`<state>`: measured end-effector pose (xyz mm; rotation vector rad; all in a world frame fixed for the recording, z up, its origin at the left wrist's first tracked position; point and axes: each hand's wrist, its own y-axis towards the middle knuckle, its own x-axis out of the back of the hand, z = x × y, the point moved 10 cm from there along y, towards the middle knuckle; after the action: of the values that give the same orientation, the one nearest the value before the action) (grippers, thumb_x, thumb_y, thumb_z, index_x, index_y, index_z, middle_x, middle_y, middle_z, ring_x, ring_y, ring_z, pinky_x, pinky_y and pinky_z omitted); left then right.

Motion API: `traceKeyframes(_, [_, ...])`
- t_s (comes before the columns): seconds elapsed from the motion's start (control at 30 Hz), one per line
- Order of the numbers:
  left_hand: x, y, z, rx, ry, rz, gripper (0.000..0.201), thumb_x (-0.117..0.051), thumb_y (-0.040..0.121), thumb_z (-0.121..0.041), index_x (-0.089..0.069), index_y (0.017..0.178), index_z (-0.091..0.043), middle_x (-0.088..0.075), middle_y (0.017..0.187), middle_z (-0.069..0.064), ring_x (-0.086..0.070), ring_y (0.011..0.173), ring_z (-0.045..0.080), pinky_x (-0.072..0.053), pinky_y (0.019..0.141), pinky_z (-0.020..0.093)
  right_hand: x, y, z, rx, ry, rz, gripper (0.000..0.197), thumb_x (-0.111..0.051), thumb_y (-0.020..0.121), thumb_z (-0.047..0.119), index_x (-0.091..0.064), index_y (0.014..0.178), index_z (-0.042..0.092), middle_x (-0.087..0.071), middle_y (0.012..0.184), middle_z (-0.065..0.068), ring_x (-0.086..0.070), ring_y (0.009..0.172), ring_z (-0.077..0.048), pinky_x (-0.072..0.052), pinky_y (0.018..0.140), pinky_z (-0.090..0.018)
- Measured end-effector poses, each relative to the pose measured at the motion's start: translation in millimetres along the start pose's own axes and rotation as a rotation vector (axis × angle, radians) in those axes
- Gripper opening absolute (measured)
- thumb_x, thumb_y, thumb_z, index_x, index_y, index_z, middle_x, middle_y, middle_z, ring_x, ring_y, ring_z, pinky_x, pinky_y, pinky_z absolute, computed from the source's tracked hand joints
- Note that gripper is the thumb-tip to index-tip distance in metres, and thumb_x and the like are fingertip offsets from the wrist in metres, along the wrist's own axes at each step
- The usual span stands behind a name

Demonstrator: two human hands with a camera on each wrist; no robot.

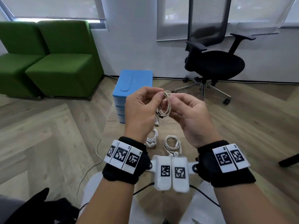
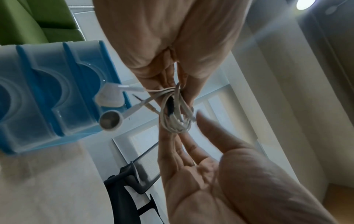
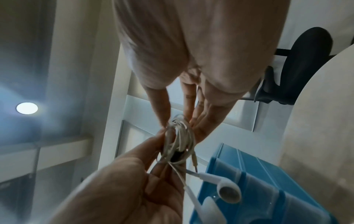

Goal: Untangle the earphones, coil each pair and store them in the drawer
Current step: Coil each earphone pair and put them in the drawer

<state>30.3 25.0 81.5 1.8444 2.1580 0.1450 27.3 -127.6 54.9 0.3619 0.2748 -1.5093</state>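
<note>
A coil of white earphone cable (image 1: 165, 104) is held up between both hands, in front of the blue drawer unit (image 1: 134, 81). My left hand (image 1: 159, 94) pinches the coil's upper part between thumb and fingers. From the other side my right hand (image 1: 169, 102) grips the coil, its fingers reaching into the loops (image 3: 180, 136). Two earbuds (image 2: 111, 121) and the jack plug (image 2: 151, 107) hang loose from the bundle. Two more coiled white pairs (image 1: 152, 138) (image 1: 172, 143) lie on the floor below my wrists. The unit's translucent drawers (image 2: 47, 91) look closed.
Two green armchairs (image 1: 53, 62) stand at the back left and a black office chair (image 1: 215, 62) at the back right. A thin loose cable (image 1: 97, 157) trails on the wooden floor to the left. A dark bar (image 1: 288, 160) juts in at the right edge.
</note>
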Motion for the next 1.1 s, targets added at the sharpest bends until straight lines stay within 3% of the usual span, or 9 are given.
traceKeyframes(0.1, [0, -2, 7, 0.016, 0.020, 0.010, 0.005, -0.070, 0.093, 0.002, -0.074, 0.096, -0.001, -0.077, 0.091, 0.021, -0.073, 0.075, 0.023, -0.062, 0.076, 0.036, 5, -2, -4, -0.011, 0.016, -0.037, 0.036, -0.065, 0.093, -0.010, -0.054, 0.125, 0.000, -0.075, 0.093, -0.016, -0.075, 0.084, -0.023, -0.060, 0.078, -0.029])
traceKeyframes(0.27, [1, -4, 16, 0.052, 0.007, 0.026, 0.005, -0.070, 0.094, -0.001, -0.074, 0.096, -0.004, -0.076, 0.093, 0.022, -0.072, 0.077, 0.030, -0.061, 0.084, 0.057, 3, 1, -9, -0.111, 0.156, -0.006, 0.038, -0.058, 0.096, -0.012, -0.044, 0.124, 0.008, -0.070, 0.089, -0.015, -0.074, 0.076, -0.022, -0.060, 0.073, -0.027])
traceKeyframes(0.47, [1, -5, 21, 0.056, 0.023, 0.038, 0.006, -0.070, 0.094, -0.001, -0.074, 0.097, -0.004, -0.075, 0.094, 0.023, -0.070, 0.083, 0.030, -0.058, 0.084, 0.050, -4, -2, -26, -0.292, 0.357, 0.064, 0.030, -0.051, 0.099, -0.005, -0.038, 0.117, 0.015, -0.065, 0.080, -0.008, -0.064, 0.069, -0.016, -0.055, 0.066, -0.027])
traceKeyframes(0.57, [-1, -6, 23, 0.047, 0.036, 0.062, 0.006, -0.070, 0.094, -0.001, -0.073, 0.098, -0.002, -0.074, 0.095, 0.025, -0.071, 0.084, 0.038, -0.058, 0.084, 0.053, -4, -4, -27, -0.290, 0.218, 0.108, 0.032, -0.055, 0.098, 0.001, -0.036, 0.120, 0.016, -0.059, 0.073, -0.001, -0.063, 0.071, -0.012, -0.042, 0.069, -0.030])
traceKeyframes(0.67, [2, -4, 21, 0.034, 0.056, 0.059, 0.007, -0.069, 0.094, -0.002, -0.072, 0.100, 0.000, -0.073, 0.094, 0.025, -0.070, 0.080, 0.028, -0.060, 0.081, 0.045, -4, -4, -25, -0.239, 0.027, 0.156, 0.043, -0.063, 0.094, -0.002, -0.039, 0.124, 0.018, -0.072, 0.082, 0.001, -0.065, 0.086, -0.015, -0.041, 0.076, -0.033])
traceKeyframes(0.8, [4, 1, 18, 0.010, 0.048, 0.044, 0.007, -0.068, 0.095, 0.000, -0.071, 0.100, 0.003, -0.072, 0.089, 0.027, -0.070, 0.074, 0.027, -0.060, 0.075, 0.041, 1, -1, -16, -0.081, -0.233, 0.148, 0.051, -0.066, 0.091, -0.012, -0.046, 0.129, 0.016, -0.074, 0.083, 0.001, -0.067, 0.079, -0.015, -0.053, 0.073, -0.030])
traceKeyframes(0.9, [11, 6, 19, 0.004, 0.055, -0.008, 0.005, -0.069, 0.094, 0.000, -0.072, 0.098, -0.001, -0.075, 0.090, 0.022, -0.070, 0.074, 0.021, -0.061, 0.074, 0.033, 7, 2, -16, -0.028, -0.381, 0.147, 0.055, -0.066, 0.093, -0.010, -0.052, 0.139, 0.015, -0.080, 0.097, -0.011, -0.076, 0.094, -0.023, -0.060, 0.081, -0.033])
traceKeyframes(1.0, [16, 8, 21, 0.007, 0.058, -0.033, 0.006, -0.069, 0.094, 0.000, -0.073, 0.098, -0.002, -0.075, 0.089, 0.018, -0.071, 0.074, 0.019, -0.061, 0.075, 0.031, 13, 4, -27, -0.055, -0.445, 0.170, 0.052, -0.066, 0.094, -0.009, -0.055, 0.141, 0.010, -0.080, 0.096, -0.015, -0.077, 0.099, -0.025, -0.059, 0.081, -0.030])
traceKeyframes(1.1, [17, 10, 23, 0.017, 0.070, -0.027, 0.006, -0.069, 0.094, 0.001, -0.072, 0.099, 0.001, -0.075, 0.089, 0.018, -0.070, 0.073, 0.018, -0.061, 0.073, 0.031, 15, 5, -22, -0.021, -0.499, 0.196, 0.043, -0.069, 0.093, -0.006, -0.064, 0.132, 0.012, -0.080, 0.104, -0.011, -0.076, 0.100, -0.018, -0.057, 0.082, -0.025])
